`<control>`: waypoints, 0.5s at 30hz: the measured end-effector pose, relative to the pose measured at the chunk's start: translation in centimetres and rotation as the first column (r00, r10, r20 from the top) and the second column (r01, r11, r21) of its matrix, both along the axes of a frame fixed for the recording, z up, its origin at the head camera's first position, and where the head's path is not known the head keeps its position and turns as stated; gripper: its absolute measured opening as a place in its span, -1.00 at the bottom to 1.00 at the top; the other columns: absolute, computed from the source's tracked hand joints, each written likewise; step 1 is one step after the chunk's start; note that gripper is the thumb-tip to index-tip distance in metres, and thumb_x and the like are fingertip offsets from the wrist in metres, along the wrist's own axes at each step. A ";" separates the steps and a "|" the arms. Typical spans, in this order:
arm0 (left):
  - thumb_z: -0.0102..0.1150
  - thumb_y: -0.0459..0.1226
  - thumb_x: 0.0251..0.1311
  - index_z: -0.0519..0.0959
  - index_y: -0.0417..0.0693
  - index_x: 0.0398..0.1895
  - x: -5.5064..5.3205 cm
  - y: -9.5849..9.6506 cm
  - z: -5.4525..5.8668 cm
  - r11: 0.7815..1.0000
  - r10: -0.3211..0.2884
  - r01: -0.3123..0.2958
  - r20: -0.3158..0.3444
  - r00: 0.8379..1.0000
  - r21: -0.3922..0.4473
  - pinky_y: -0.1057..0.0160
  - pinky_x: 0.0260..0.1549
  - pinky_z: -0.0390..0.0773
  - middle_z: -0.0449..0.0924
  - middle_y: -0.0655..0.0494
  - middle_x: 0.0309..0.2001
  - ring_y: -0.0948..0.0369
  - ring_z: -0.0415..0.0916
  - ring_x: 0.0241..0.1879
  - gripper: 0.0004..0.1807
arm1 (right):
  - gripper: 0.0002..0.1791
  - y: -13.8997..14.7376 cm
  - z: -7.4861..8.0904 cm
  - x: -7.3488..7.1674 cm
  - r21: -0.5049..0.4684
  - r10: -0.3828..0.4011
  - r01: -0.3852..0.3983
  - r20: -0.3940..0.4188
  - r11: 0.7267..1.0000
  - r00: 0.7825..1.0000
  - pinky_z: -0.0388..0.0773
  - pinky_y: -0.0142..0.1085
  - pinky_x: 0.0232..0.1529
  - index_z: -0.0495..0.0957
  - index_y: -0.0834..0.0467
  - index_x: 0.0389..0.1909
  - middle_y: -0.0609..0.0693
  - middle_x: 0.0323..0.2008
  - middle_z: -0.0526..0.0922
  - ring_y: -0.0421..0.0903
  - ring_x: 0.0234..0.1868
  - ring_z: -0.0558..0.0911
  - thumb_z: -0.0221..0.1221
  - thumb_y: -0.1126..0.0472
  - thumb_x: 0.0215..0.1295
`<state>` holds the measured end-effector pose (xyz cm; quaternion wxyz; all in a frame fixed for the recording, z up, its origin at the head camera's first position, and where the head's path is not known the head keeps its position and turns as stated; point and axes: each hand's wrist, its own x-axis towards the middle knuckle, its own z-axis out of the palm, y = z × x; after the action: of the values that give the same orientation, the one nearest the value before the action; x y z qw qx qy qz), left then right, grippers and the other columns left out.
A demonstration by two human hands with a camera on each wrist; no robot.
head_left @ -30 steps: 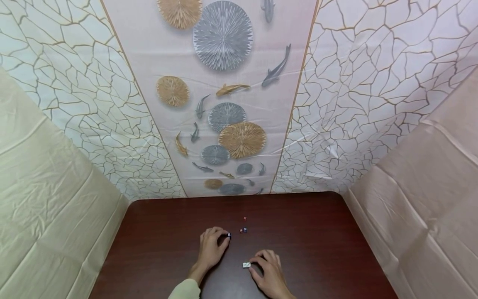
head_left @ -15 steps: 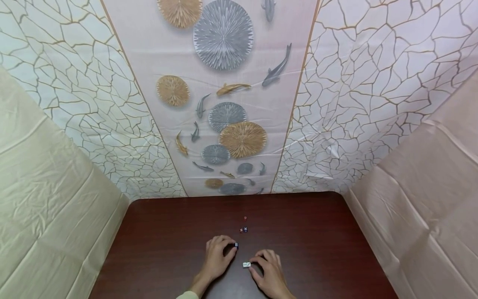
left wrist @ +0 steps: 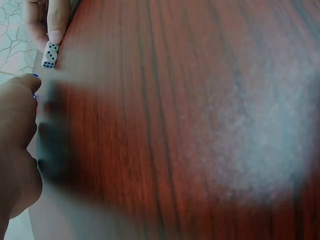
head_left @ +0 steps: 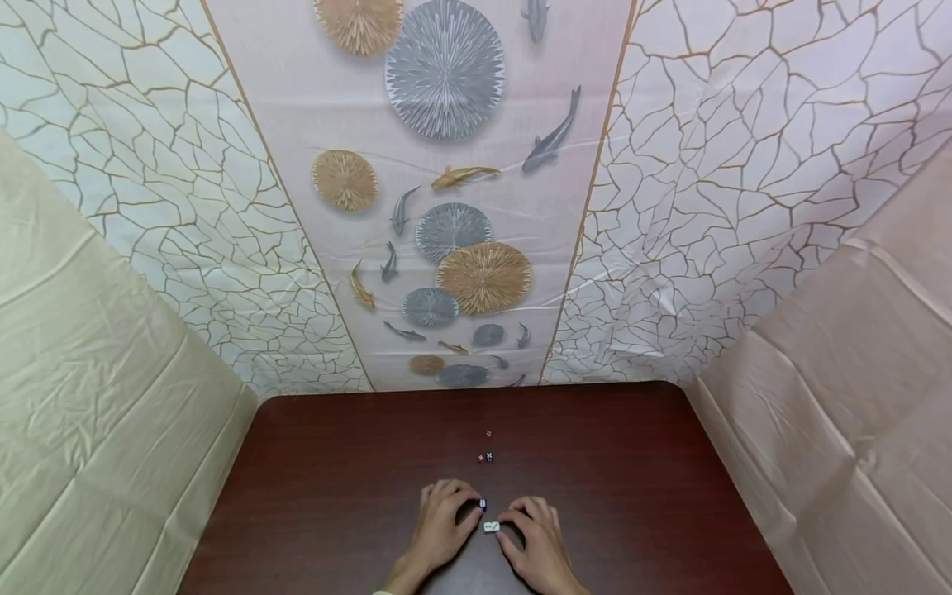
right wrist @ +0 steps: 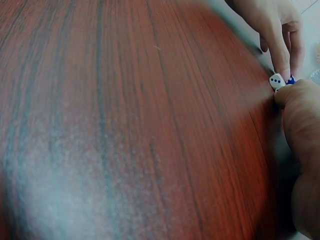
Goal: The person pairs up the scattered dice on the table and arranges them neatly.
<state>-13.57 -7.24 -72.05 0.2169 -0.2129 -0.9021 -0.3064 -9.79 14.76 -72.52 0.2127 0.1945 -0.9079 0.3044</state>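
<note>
In the head view my left hand point(head_left: 444, 525) pinches a dark blue die point(head_left: 483, 503) between thumb and forefinger, just behind two white dice. The white dice point(head_left: 492, 526) stand side by side, touching, on the table. My right hand point(head_left: 539, 541) holds the right one of this pair between thumb and forefinger. The left wrist view has the white dice point(left wrist: 50, 54) with blue pips below the right fingertips; only a sliver of the blue die shows at the left thumb. The right wrist view shows the blue die point(right wrist: 291, 80) close to a white die point(right wrist: 276, 80).
Farther back on the dark red-brown table point(head_left: 335, 479), a small red die point(head_left: 480, 458) sits against another dark blue die point(head_left: 489, 456). A second red die point(head_left: 488, 433) lies behind them. Patterned cloth point(head_left: 446, 330) hangs along the far edge.
My left hand has brought the blue die to the right and nearer to me, up to the white dice. My right hand and the white dice have stayed in place.
</note>
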 end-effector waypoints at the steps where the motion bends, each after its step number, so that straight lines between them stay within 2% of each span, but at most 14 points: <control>1: 0.73 -0.20 0.14 0.86 0.18 -0.15 0.0 0.1 -0.1 1.000 -0.001 0.001 -0.002 1.000 0.001 0.02 0.07 0.45 0.79 0.34 -0.12 0.24 0.68 0.01 -0.76 | -0.70 0.0 0.0 0.0 -0.001 0.000 0.000 0.001 1.000 1.000 0.44 -0.04 0.15 0.83 -0.10 -0.15 -0.20 -0.07 0.67 -0.17 0.08 0.56 0.69 0.17 0.12; 15: 0.75 -0.20 0.10 0.85 0.20 -0.20 0.2 0.6 -0.5 1.000 0.018 -0.018 -0.002 1.000 0.016 0.03 0.07 0.34 0.78 0.36 -0.11 0.24 0.66 0.03 -0.76 | -0.66 0.1 -0.2 -0.1 -0.011 0.017 -0.018 -0.075 1.000 0.997 0.44 -0.06 0.12 0.83 -0.07 -0.16 -0.18 -0.09 0.69 -0.17 0.05 0.57 0.70 0.20 0.06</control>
<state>-13.35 -6.67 -72.53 0.2221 -0.2034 -0.9013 -0.3114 -9.91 14.86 -72.69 0.2448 0.2124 -0.8958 0.3042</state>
